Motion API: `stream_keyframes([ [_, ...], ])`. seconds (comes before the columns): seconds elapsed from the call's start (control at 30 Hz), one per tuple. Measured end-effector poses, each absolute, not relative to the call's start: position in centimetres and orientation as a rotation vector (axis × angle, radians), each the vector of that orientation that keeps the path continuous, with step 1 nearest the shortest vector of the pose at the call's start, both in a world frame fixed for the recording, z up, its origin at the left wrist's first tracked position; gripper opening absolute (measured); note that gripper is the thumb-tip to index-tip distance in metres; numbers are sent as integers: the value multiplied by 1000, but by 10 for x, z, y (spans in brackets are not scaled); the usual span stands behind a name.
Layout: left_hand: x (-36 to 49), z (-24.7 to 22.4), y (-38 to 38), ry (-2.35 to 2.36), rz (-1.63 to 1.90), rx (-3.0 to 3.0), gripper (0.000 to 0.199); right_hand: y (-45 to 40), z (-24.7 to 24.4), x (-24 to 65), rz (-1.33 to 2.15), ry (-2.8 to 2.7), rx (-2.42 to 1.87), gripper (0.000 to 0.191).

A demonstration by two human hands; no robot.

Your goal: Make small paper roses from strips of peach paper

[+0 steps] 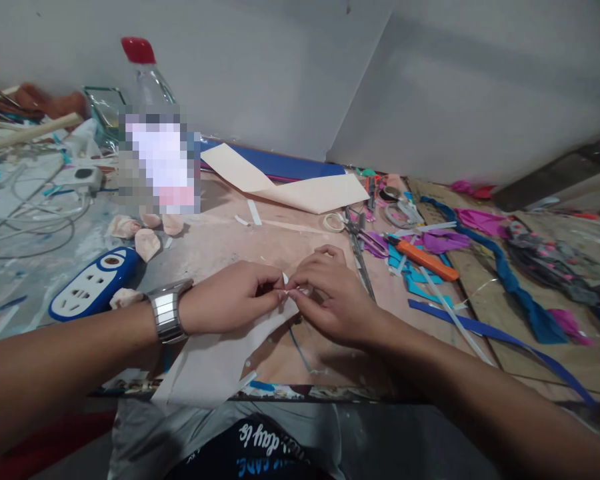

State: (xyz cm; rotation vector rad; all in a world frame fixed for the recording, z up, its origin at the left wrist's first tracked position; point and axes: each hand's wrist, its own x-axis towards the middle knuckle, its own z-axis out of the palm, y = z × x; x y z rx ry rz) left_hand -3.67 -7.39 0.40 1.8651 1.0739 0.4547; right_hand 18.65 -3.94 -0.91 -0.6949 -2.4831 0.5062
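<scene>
My left hand (240,293), a metal-band watch on its wrist, pinches the narrow end of a pale sheet (210,367) between thumb and fingers. The sheet slopes down under this hand to the table's front edge. Fingertip to fingertip with it, my right hand (330,293) is closed in a pinch at the same end. A small white bit shows above the fingertips; most of what is pinched is hidden by the fingers. Just beyond my right hand lie scissors (363,240) and a roll of tape (334,222).
On the left are a blue power strip (93,283), several peach petal-like pieces (147,245) and cables. A bottle with a red cap (139,50) stands behind them. A folded cream strip (300,193) lies at the back. An orange cutter (425,259) sits right among fabric scraps.
</scene>
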Motion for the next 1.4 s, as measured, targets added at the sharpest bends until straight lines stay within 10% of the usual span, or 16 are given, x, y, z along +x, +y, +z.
stream_keyframes([
  [1.4,-35,1,-75,1031,576,1878,33,-40,-7,182,731,-2457,-764,8],
])
